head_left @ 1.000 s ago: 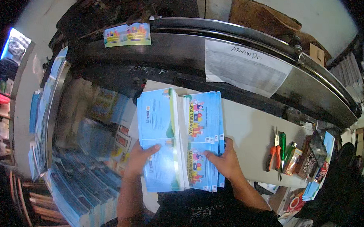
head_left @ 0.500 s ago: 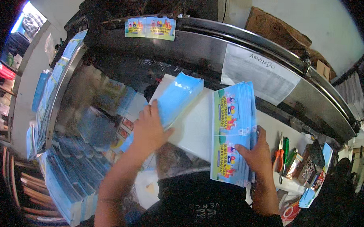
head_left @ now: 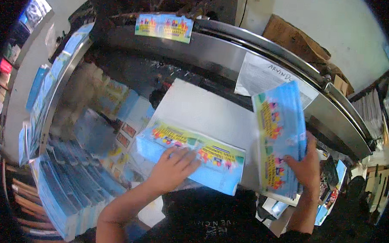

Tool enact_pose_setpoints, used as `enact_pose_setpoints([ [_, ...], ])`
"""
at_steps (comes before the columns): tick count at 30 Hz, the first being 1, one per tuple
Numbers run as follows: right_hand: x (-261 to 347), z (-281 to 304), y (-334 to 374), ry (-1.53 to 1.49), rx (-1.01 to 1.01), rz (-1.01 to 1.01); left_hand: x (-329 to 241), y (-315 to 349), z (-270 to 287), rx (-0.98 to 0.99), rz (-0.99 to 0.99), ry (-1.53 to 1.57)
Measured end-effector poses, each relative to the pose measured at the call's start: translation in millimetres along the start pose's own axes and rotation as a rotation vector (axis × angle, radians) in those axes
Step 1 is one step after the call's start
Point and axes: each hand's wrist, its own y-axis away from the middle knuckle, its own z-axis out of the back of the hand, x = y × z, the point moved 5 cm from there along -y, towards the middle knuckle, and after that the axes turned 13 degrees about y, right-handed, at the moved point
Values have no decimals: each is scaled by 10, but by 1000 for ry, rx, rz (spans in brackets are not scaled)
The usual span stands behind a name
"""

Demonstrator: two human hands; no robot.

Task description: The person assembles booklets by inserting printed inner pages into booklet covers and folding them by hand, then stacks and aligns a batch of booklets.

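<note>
My left hand [head_left: 173, 166] lies flat on a blue booklet stack [head_left: 193, 158] with a colourful cover, which rests on the near edge of the white tabletop [head_left: 203, 109]. My right hand [head_left: 304, 167] grips a second stack of the same blue booklets [head_left: 278, 138], held upright and tilted over the table's right side. The fingers wrap its right edge.
A curved metal machine rail [head_left: 232, 49] runs behind the table, with a white paper sheet [head_left: 266, 77] taped on it and a colourful cover [head_left: 164, 27] above. Piles of blue booklets [head_left: 70, 190] fill the left. Cardboard boxes [head_left: 293, 39] sit at the back right.
My left hand has laid its stack flat on the table's near edge. My right hand has carried the other stack further to the right and tilted it.
</note>
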Motion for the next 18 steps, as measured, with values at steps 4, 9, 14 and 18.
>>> enact_pose_setpoints([
  [4,407,285,-108,50,-131,105,25,107,-186,-78,-96,101],
  [9,678,41,-499,-527,223,243,134,229,-262,-112,-157,91],
  [14,986,-1112,-648,-675,722,410,219,438,-308,-185,-23,11],
  [18,1202,-1351,-647,-518,854,496,283,632,-370,-273,85,-41],
])
